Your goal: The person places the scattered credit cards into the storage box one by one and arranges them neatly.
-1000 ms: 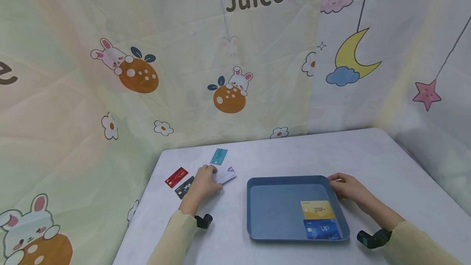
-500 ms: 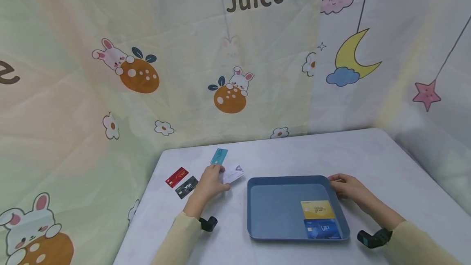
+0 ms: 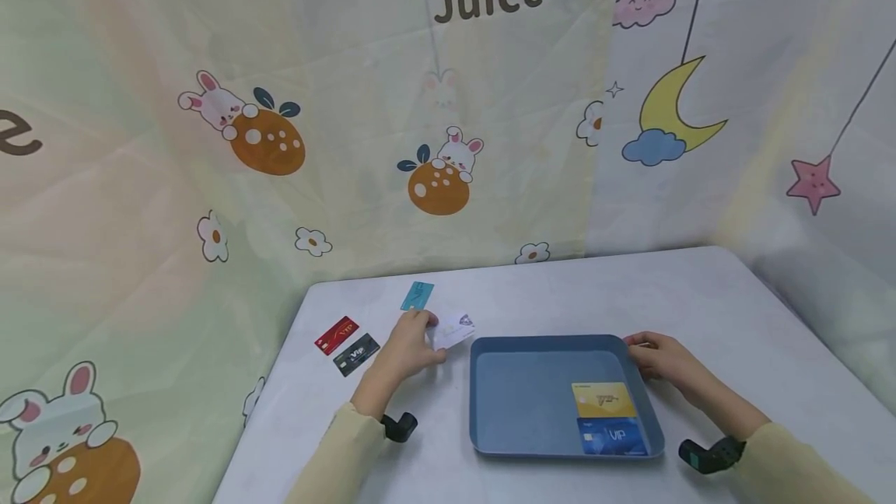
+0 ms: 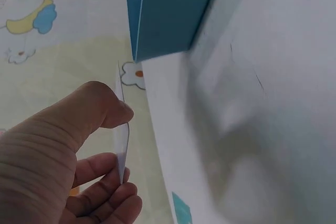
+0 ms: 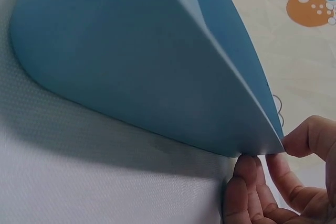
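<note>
My left hand (image 3: 407, 348) pinches a white card (image 3: 455, 331) between thumb and fingers, just left of the blue tray (image 3: 521, 395). In the left wrist view the card (image 4: 122, 140) is edge-on and raised off the table. My right hand (image 3: 665, 360) grips the tray's far right corner; the right wrist view has thumb and fingers on the tray's rim (image 5: 247, 90). Inside the tray, along its right side, a gold card (image 3: 603, 400) lies behind a blue VIP card (image 3: 611, 436).
Left of my left hand, a red VIP card (image 3: 337, 335) and a dark VIP card (image 3: 356, 355) lie on the white table (image 3: 560, 294). A teal card (image 3: 418, 295) sits farther back. A printed cloth (image 3: 364, 138) hangs behind the table.
My left hand has moved right with the white card, bringing it closer to the tray and fully uncovering the dark card. The right hand and tray have stayed put.
</note>
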### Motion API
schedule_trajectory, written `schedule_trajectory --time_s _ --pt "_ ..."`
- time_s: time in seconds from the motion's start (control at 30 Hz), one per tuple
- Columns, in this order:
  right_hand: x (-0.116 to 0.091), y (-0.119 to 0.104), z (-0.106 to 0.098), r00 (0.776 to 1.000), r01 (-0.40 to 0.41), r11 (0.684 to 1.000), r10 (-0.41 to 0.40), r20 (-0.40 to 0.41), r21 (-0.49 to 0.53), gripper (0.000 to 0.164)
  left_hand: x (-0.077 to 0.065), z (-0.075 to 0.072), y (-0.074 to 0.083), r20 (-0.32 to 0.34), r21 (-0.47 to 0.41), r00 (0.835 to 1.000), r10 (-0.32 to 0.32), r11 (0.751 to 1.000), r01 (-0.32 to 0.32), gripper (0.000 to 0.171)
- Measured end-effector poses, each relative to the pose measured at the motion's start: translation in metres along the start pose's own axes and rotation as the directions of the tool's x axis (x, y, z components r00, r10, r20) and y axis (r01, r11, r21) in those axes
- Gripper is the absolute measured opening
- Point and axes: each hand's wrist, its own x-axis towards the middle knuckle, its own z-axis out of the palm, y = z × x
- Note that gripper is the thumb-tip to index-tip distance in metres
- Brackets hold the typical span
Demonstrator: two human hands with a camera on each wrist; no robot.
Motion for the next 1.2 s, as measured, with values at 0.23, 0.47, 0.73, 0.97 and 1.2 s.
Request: schedule_trajectory --time_s 0.23,0.47,0.73,0.97,1.2 --pt "-0.002 0.000 -0.001 1.000 0.000 1.000 0.000 0.011 -0.007 0.049 -0.004 0.000 0.018 0.024 0.027 0.997 0.071 0.997 -0.072 0.055" --pt "-0.002 -0.001 -0.003 1.000 -0.005 1.000 0.005 0.024 -0.002 0.050 -0.004 0.005 0.031 0.064 0.062 0.991 0.115 0.991 -0.119 0.053" --pt "-0.002 0.001 -0.002 1.000 0.004 1.000 -0.004 0.009 -0.009 0.051 -0.005 0.013 0.046 0.090 0.082 0.987 0.135 0.986 -0.143 0.052" --pt "-0.002 0.000 0.000 1.000 0.010 1.000 -0.010 -0.006 -0.009 0.050 -0.007 0.016 0.057 0.123 0.092 0.980 0.155 0.982 -0.167 0.052" --pt "-0.002 0.002 0.001 1.000 0.005 1.000 -0.005 -0.009 0.008 0.050 -0.006 0.022 0.065 0.174 0.132 0.967 0.189 0.968 -0.213 0.055"
